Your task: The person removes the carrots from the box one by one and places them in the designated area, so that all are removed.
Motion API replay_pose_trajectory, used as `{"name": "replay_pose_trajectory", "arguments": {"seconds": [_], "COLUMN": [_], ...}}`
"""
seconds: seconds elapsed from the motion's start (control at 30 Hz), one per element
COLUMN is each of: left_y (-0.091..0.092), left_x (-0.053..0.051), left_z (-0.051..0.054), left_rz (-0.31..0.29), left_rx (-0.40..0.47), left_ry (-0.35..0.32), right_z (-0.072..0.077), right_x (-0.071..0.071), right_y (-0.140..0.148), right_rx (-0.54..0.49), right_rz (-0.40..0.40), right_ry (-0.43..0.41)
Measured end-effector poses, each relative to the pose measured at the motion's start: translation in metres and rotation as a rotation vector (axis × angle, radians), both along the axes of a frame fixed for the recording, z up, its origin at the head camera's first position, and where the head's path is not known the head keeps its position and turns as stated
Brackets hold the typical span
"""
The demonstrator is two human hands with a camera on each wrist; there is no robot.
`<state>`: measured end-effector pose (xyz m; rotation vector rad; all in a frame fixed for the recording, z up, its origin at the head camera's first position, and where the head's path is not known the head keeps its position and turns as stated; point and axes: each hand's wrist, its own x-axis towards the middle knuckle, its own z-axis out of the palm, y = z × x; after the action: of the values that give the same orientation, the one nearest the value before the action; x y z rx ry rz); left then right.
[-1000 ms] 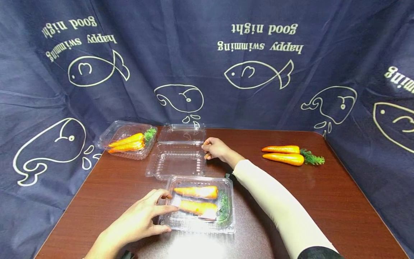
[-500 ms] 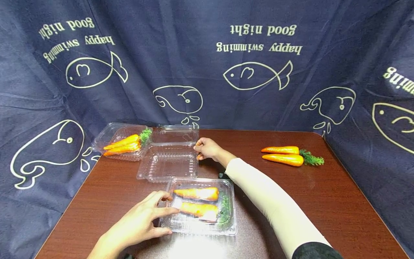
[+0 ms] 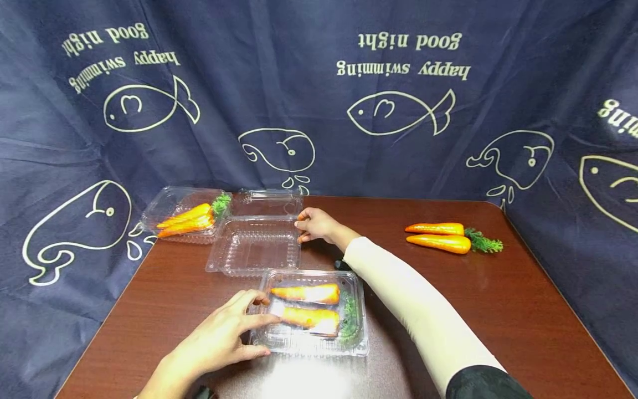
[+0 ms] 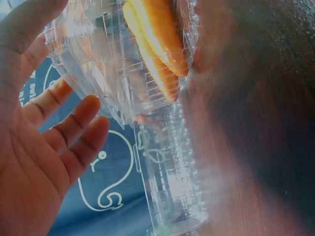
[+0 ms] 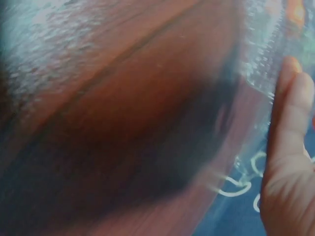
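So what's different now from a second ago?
The right hand has moved left with the open box, and the far-left carrot box shifted a little left too. Nothing was newly grabbed or let go: the right hand already held the open box's edge. The left hand stayed at the front carrot box, and the loose carrots stayed put.

Legible text stands on the dark blue curtain [image 3: 319,100], in pale lettering turned upside down. The centre print reads "good night" [image 3: 410,41], with "happy swimming" [image 3: 404,70] on the line below it in the head view. The same two phrases repeat, slanted, at the left. At the right, a cut-off line shows "ming" [image 3: 618,117]. The left wrist view shows a curtain fragment, "swi" [image 4: 32,88], partly hidden.
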<state>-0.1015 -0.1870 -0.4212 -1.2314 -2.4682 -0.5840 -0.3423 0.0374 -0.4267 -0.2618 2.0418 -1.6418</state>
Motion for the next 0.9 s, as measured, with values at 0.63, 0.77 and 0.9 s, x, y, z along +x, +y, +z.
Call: {"name": "replay_pose_trajectory", "arguments": {"seconds": [0.63, 0.77, 0.9], "left_y": [0.021, 0.029, 0.038], "left_x": [0.003, 0.004, 0.005], "left_z": [0.000, -0.002, -0.006], "left_rz": [0.013, 0.020, 0.019], "left_rx": [-0.008, -0.012, -0.003], "left_ry": [-0.077, -0.069, -0.058], "right_z": [0.049, 0.053, 0.054], "right_x": [0.037, 0.054, 0.071], "right_y": [0.093, 0.116, 0.139], "right_rx": [0.047, 0.036, 0.043], "right_rz": [0.040, -0.001, -0.045], "right_ry": [0.234, 0.270, 0.308]}}
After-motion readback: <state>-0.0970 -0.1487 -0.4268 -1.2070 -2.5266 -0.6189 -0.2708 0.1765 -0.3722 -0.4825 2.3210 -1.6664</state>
